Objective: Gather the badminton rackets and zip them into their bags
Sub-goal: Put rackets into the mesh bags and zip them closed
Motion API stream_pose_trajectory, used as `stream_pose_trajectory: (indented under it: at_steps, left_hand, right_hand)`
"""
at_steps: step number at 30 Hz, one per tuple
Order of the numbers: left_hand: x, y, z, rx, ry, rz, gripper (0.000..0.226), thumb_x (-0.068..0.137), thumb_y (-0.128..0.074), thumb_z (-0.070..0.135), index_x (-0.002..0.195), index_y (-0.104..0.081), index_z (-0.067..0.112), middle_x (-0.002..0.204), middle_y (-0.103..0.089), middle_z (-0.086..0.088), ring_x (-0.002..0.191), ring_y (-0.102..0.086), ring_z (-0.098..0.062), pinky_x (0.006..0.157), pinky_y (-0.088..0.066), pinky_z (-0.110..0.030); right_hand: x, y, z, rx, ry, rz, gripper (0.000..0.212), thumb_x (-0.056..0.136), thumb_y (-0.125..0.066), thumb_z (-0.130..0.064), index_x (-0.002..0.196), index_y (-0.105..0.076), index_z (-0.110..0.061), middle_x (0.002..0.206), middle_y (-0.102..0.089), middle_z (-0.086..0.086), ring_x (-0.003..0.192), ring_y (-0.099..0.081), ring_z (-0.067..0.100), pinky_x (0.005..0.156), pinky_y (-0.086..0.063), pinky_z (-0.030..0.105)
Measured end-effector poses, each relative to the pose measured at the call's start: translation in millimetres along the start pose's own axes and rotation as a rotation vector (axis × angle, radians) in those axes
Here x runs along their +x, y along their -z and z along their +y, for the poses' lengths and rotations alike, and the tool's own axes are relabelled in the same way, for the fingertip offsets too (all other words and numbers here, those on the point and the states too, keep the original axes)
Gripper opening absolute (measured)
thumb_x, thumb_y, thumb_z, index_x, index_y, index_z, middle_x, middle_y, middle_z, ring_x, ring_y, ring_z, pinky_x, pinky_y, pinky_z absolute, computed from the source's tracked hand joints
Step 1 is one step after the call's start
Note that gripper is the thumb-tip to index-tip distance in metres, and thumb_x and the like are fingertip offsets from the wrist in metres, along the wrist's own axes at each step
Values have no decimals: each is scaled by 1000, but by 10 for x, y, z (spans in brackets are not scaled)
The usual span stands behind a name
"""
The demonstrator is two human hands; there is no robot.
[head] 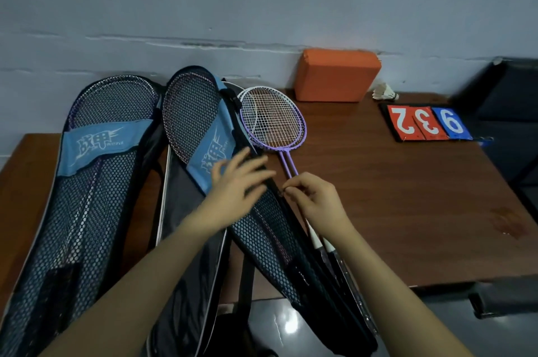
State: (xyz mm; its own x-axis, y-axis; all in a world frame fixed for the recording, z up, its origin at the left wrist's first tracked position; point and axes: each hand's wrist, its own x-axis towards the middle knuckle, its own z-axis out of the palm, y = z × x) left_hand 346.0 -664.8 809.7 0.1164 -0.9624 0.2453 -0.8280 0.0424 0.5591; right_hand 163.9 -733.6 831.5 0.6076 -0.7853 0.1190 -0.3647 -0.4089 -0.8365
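Two black mesh racket bags with blue panels lie on the brown table [393,196]. The left bag [87,196] holds rackets behind its mesh. The middle bag [201,135] also shows a racket head inside. My left hand [237,182] rests flat with spread fingers on the middle bag's edge. My right hand [311,195] pinches a small zipper pull at that bag's right edge. Two purple and white rackets [273,120] lie stacked beside the bag, heads toward the wall, with my right hand over their shafts.
An orange block [337,74] stands against the wall. A white shuttlecock [383,92] lies to its right. A flip scoreboard [426,123] with red and blue number cards sits at the table's right. A dark seat [512,100] stands at the far right.
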Motion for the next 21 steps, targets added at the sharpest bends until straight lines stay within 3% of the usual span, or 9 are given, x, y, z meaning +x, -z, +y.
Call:
stream_pose_trajectory:
  at_steps: [5,10,13,15,18,21]
  left_hand:
    - [-274,-163,227,-72,190,146,16,88,-59,24,99,-70,28,114,-60,16,124,-39,-13,98,-12,-36]
    - [-216,-200,227,-20,199,223,12,87,-60,28,93,-71,28,103,-65,15,118,-46,-12,93,-10,-24]
    - [-88,-222,213,-86,294,316,14,89,-59,25,94,-72,25,106,-66,12,115,-49,-10,93,-13,-25]
    - [20,-241,179,-139,364,338,15,90,-57,22,95,-72,21,110,-66,7,113,-53,-13,98,-19,-33]
    - [98,-314,181,-84,396,298,17,91,-55,20,98,-71,19,114,-66,2,114,-54,-18,102,-28,-42]
    - [-27,-439,311,-11,388,192,23,94,-51,20,111,-65,22,128,-57,3,127,-41,-18,100,-19,-36]
  right_hand:
    - [-42,-21,-73,102,-27,-68,12,86,-60,-1,86,-68,-9,80,-65,-5,73,-60,3,70,-50,17]
    - [-155,58,-43,94,-63,-72,13,86,-59,0,82,-67,-10,78,-65,-6,69,-58,-1,66,-47,11]
    - [-276,180,-6,83,-99,-87,11,87,-59,-1,82,-68,-7,76,-65,-4,65,-59,0,64,-48,15]
    - [-427,299,51,155,-161,-134,12,88,-58,-1,83,-68,-4,73,-65,-2,61,-58,1,61,-47,15]
    - [-693,467,166,215,-205,-156,15,89,-58,-3,82,-69,-10,73,-66,0,67,-60,7,67,-49,19]
    - [-870,528,218,268,-218,-102,17,88,-60,-4,81,-70,-15,74,-68,0,71,-63,12,71,-52,24]
